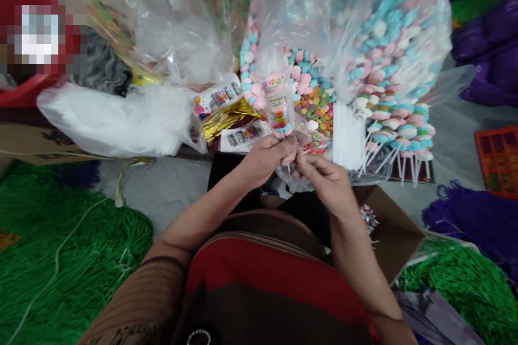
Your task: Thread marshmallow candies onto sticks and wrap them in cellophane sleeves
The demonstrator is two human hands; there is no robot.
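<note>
A candy skewer of pink, blue and coloured pieces stands upright inside a clear printed bag. My left hand is closed round the bag's gathered lower end, just under the candy. Beside it, my right hand pinches with thumb and fingers close to the stick; what lies between those fingertips is too small to make out. Gold twist ties lie left of the hands, among flat printed bags. Loose marshmallows and gummy rings are heaped behind the held skewer.
White sticks and a stack of candy skewers lie to the right. Big clear sacks of candy line the back. An open cardboard box stands low on the right; green stringy bundles cover the floor at left.
</note>
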